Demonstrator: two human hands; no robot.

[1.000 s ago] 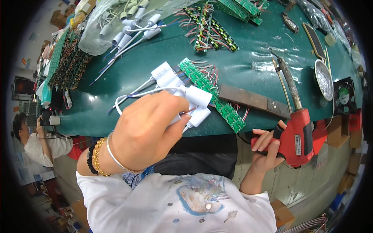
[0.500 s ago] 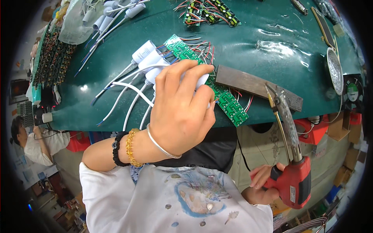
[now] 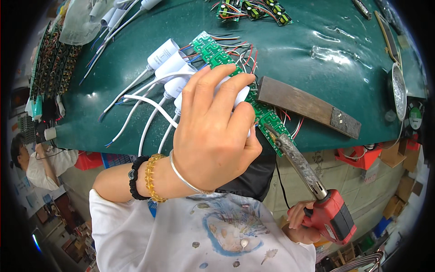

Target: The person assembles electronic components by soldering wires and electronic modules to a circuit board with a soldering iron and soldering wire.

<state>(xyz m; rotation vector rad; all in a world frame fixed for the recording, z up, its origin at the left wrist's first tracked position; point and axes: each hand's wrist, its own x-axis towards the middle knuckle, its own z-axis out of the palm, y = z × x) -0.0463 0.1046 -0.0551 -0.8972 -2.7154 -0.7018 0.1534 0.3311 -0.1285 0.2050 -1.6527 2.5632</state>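
Observation:
My left hand (image 3: 213,129) reaches over a panel of joined green circuit boards (image 3: 217,56), its fingers closed around a white plastic cylinder (image 3: 241,96) that is mostly hidden. Beside it, several more white cylinders with cables (image 3: 165,53) lie along the panel's left side, blue and brown wire ends touching the boards. In my right hand (image 3: 301,223) is a red soldering gun (image 3: 334,220), gripped by its handle. Its tip is over the lower end of the panel, close to my left fingers; whether it touches cannot be told.
A dark metal bar (image 3: 299,100) lies across the panel's right side, thin red, white and black wires poking out nearby. Assembled boards (image 3: 253,11) sit at the back of the green mat (image 3: 326,86). A round metal dish (image 3: 398,90) is at the right. A co-worker (image 3: 43,158) sits far left.
My right hand has brought the soldering gun left, its tip going from above the metal bar to the green boards. My left hand keeps its grip on the cylinder. The view has shifted slightly.

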